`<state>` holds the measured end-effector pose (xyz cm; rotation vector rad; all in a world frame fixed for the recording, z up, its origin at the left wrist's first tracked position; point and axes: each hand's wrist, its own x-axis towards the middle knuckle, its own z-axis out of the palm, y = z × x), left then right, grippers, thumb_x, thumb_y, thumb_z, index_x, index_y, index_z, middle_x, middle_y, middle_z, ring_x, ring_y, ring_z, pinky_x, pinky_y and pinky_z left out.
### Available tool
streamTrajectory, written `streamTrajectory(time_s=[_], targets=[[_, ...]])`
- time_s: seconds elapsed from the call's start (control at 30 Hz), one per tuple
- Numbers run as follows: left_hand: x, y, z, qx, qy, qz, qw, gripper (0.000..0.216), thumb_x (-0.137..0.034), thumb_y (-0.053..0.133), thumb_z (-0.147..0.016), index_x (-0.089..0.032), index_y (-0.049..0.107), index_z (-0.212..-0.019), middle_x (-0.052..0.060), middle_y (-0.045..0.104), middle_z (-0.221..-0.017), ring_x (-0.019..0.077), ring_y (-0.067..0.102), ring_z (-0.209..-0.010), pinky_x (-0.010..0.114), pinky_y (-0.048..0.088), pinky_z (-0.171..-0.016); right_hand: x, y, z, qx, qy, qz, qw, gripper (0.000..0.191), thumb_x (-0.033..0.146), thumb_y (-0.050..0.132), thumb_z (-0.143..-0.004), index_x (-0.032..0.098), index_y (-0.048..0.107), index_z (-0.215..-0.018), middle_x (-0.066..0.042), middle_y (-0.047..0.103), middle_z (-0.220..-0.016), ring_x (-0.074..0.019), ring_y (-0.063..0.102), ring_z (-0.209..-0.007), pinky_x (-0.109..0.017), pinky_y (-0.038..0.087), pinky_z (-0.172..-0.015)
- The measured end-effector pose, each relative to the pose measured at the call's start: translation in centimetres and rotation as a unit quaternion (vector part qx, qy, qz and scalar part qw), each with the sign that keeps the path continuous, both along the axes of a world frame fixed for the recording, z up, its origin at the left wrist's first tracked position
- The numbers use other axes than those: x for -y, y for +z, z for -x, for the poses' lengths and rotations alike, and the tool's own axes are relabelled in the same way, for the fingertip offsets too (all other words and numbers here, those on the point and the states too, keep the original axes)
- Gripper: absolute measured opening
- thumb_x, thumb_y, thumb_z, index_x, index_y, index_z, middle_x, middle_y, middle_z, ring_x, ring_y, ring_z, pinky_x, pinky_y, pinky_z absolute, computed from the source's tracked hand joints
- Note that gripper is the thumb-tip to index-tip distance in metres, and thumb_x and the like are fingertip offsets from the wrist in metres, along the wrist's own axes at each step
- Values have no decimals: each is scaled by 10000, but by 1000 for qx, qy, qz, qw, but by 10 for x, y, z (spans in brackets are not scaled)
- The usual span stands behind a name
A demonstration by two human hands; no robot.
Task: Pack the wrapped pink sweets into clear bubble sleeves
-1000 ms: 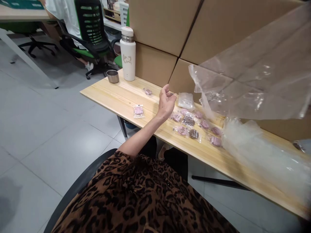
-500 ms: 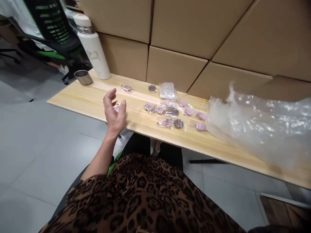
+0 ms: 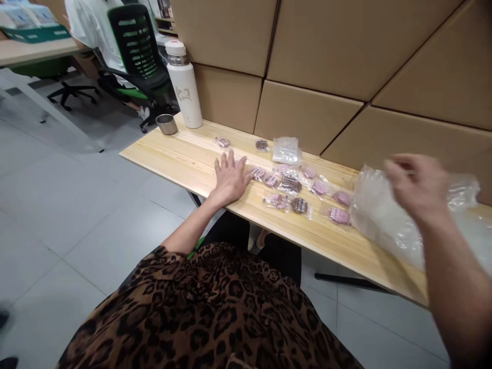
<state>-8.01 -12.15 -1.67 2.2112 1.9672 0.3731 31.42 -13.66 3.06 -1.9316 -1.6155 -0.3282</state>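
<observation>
My left hand (image 3: 230, 179) lies palm down on the wooden table with its fingers spread, touching or nearly touching a small wrapped packet (image 3: 257, 173) at its right. Over the large clear plastic bag (image 3: 378, 220) is my right hand (image 3: 418, 187), its fingers curled and blurred; whether they hold anything cannot be made out. Between the hands lie several round, individually wrapped sweets or cookies, some pink (image 3: 339, 215), some dark brown (image 3: 299, 205). Behind them rests a whitish clear packet (image 3: 286, 151). Two more wrapped pieces, one pinkish (image 3: 223, 142) and one brown (image 3: 262, 145), sit farther back.
A white thermos bottle (image 3: 185, 92) and a steel cup (image 3: 166, 124) stand at the table's (image 3: 154, 154) far left end. Stacked cardboard boxes (image 3: 307, 115) line the back edge. Beyond, a person in white (image 3: 98, 38) sits on a green and black chair (image 3: 134, 46).
My left hand has come down from above the table and flattened out beside the packets. My right hand has entered from the right over the plastic bag. The view has shifted left.
</observation>
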Motion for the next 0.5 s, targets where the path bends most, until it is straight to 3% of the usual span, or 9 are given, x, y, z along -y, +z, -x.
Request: streamTrajectory(time_s=[0.1, 0.2, 0.3, 0.37, 0.5], targets=[[-22, 8, -27, 53, -40, -63, 996, 548, -395, 464, -1082, -174, 533, -1578, 189, 466, -1677, 351, 458, -1536, 512, 361, -1280, -39, -30, 57, -67, 145, 69, 985, 299, 446, 570, -988, 207, 715, -1095, -169, 730, -1182, -294, 656, -1109, -505, 534, -1007], [-56, 14, -50, 86, -57, -38, 994, 475, -413, 456, -1087, -140, 692, -1396, 185, 672, -1434, 329, 598, -1368, 457, 439, -1193, -76, -56, 110, -79, 219, 81, 969, 396, 510, 538, -952, 198, 694, -1140, -182, 695, -1246, -340, 610, -1193, -573, 495, -1070], [-92, 13, -68, 106, -42, 40, 993, 440, -487, 545, -1047, -133, 783, -1154, 189, 741, -1318, 335, 651, -1300, 419, 497, -1088, -99, -72, 135, -81, 226, 76, 968, 444, 556, 540, -926, 193, 679, -1141, -196, 688, -1240, -373, 580, -1224, -610, 459, -1106], [-106, 8, -78, 133, -37, 64, 988, 362, -444, 601, -1022, -139, 787, -1081, 180, 772, -1230, 324, 691, -1228, 394, 522, -1008, -105, -79, 138, -97, 221, 72, 968, 475, 615, 531, -928, 206, 673, -1125, -190, 690, -1222, -374, 577, -1210, -613, 457, -1098], [-106, -5, -90, 165, -75, -14, 983, 258, -241, 527, -1044, -169, 754, -1142, 135, 758, -1249, 267, 684, -1207, 362, 508, -992, -98, -84, 135, -180, 206, 34, 961, 605, 774, 512, -895, 219, 663, -1083, -164, 690, -1177, -346, 605, -1149, -601, 480, -1065]])
